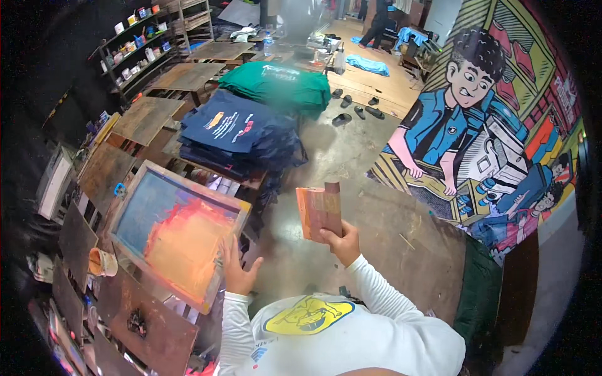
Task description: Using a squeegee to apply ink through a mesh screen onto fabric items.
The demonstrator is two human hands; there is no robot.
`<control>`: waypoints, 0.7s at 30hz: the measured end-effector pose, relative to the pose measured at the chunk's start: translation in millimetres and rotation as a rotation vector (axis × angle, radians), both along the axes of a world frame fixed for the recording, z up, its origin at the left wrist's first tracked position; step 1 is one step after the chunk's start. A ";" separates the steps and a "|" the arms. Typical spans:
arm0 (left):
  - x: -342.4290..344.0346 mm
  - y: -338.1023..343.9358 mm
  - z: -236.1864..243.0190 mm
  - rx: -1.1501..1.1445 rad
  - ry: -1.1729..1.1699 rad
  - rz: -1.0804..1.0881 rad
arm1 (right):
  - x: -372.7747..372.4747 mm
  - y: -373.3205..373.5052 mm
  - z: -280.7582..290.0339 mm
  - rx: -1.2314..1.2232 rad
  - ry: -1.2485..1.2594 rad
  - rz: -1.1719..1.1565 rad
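Observation:
A wooden-framed printing screen (194, 186) lies tilted at the left, its blue-grey mesh smeared with orange and pink ink. My left hand (241, 269) is at its right edge, fingers stretched along the rim and thumb standing apart. Whether the fingertips press on the wood or only rest beside it, I cannot tell. In my right hand (343, 243) is a squeegee (322, 213), raised clear of the screen over the floor. Its wooden handle is brown, with orange ink along the left side. My thumb and fingers close round its lower right corner.
Beyond the screen are stacks of navy shirts (219, 122) and green shirts (276, 84). Brown boards (147, 119) line the left, with an ink-stained tub (102, 262) among them. Several sandals (359, 111) lie on the floor. A painted mural (483, 125) covers the right wall. Someone stands far back.

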State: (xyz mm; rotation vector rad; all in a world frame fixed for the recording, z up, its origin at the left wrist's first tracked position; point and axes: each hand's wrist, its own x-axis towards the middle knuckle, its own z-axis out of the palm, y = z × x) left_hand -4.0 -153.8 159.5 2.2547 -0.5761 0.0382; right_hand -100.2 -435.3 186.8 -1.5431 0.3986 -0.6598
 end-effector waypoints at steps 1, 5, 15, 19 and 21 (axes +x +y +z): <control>6.6 14.0 -7.2 -0.011 0.001 0.028 | 7.5 9.5 6.4 0.031 0.058 0.045; 32.1 67.0 -0.7 0.055 0.026 0.098 | 44.0 56.3 16.8 0.187 0.077 0.132; 117.6 203.1 12.5 0.047 -0.078 0.213 | 144.7 164.5 -9.7 0.152 0.086 0.371; 132.3 228.0 23.0 -0.023 -0.174 0.302 | 182.2 195.6 -15.7 0.060 0.093 0.549; 133.9 229.3 33.2 -0.046 -0.194 0.314 | 205.3 200.9 -12.9 -0.085 0.089 0.614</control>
